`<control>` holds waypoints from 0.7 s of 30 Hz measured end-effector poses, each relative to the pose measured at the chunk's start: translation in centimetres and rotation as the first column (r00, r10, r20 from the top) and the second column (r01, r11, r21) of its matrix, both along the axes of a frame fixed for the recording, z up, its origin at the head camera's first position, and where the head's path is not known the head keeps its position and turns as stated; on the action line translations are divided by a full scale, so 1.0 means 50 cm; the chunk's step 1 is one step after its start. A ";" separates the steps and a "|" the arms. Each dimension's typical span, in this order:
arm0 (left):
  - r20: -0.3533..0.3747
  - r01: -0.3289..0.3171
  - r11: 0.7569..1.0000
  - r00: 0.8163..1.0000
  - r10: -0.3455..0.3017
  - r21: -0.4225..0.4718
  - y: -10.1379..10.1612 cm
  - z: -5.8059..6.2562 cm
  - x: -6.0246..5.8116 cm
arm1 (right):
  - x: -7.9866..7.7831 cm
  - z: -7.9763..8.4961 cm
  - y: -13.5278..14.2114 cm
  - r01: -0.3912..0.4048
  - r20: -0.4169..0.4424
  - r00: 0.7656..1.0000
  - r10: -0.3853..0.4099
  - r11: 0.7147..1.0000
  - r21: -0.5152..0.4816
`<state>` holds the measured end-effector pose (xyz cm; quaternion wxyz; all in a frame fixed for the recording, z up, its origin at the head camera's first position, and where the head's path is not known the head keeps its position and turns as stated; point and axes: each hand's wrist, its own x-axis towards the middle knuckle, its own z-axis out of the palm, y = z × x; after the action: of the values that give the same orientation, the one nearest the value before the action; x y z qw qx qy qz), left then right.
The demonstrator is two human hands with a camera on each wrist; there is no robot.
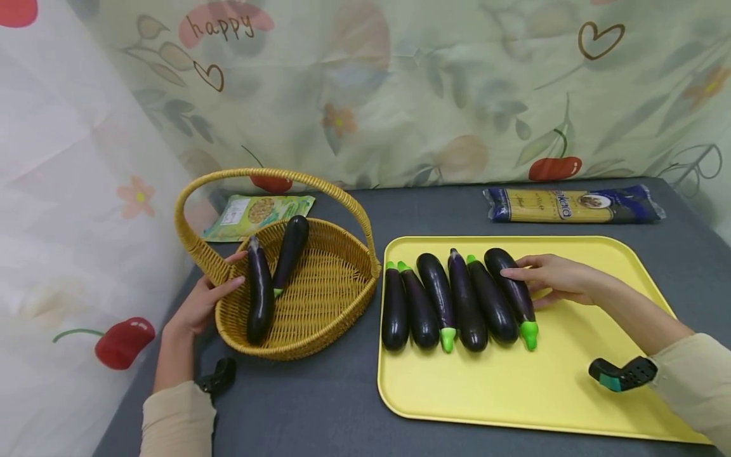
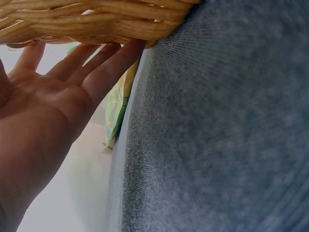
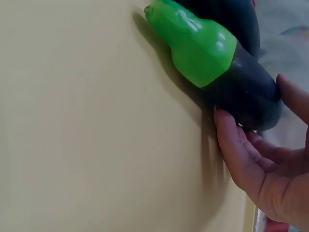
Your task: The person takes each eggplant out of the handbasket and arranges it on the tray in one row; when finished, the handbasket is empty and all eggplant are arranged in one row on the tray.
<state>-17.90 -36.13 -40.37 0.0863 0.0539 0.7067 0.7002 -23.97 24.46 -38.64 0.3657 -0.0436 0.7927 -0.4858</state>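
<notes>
My left hand (image 1: 201, 303) holds the left side of a wicker basket (image 1: 337, 327), thumb over the rim near the foot of its arched handle. The left wrist view shows its fingers (image 2: 104, 67) reaching up to the woven wall. Two dark eggplants lie in the basket, a longer one (image 1: 260, 295) on the left and another (image 1: 292, 247) against the back. On the yellow tray (image 1: 491, 387), several eggplants (image 1: 422, 311) lie in a row. My right hand (image 1: 554, 279) grips the rightmost eggplant (image 1: 516, 297), its thumb and fingers on opposite sides; the green stem end points toward me.
Behind the basket lies a green packet (image 1: 259, 212). A blue pack of pasta (image 1: 571, 204) rests beyond the tray's back edge. The grey tabletop (image 1: 308, 406) runs up to patterned cloth (image 1: 400, 114) at the back and left.
</notes>
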 end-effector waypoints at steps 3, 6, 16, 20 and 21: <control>-0.003 -0.002 1.000 1.000 0.002 -0.006 0.001 0.000 0.000 | -0.001 -0.001 -0.003 0.000 -0.017 1.000 0.001 1.000 0.020; -0.004 0.002 1.000 1.000 -0.002 -0.010 0.003 0.000 0.001 | -0.001 -0.002 -0.003 0.003 -0.021 1.000 -0.002 1.000 0.024; -0.005 0.015 1.000 1.000 -0.015 0.003 0.003 0.003 0.001 | -0.001 -0.002 0.001 0.011 -0.029 1.000 -0.010 1.000 0.003; 0.003 0.014 1.000 1.000 -0.014 0.004 0.002 0.003 0.001 | 0.000 0.003 0.005 0.027 -0.021 0.999 -0.027 1.000 -0.003; 0.007 0.013 1.000 1.000 -0.013 0.004 0.002 0.003 0.001 | 0.000 0.005 0.008 0.033 -0.020 0.999 -0.033 0.999 0.001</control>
<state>-17.83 -36.01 -40.21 0.0933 0.0559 0.7046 0.7012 -23.99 24.84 -38.41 0.3499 -0.0352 0.7971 -0.4908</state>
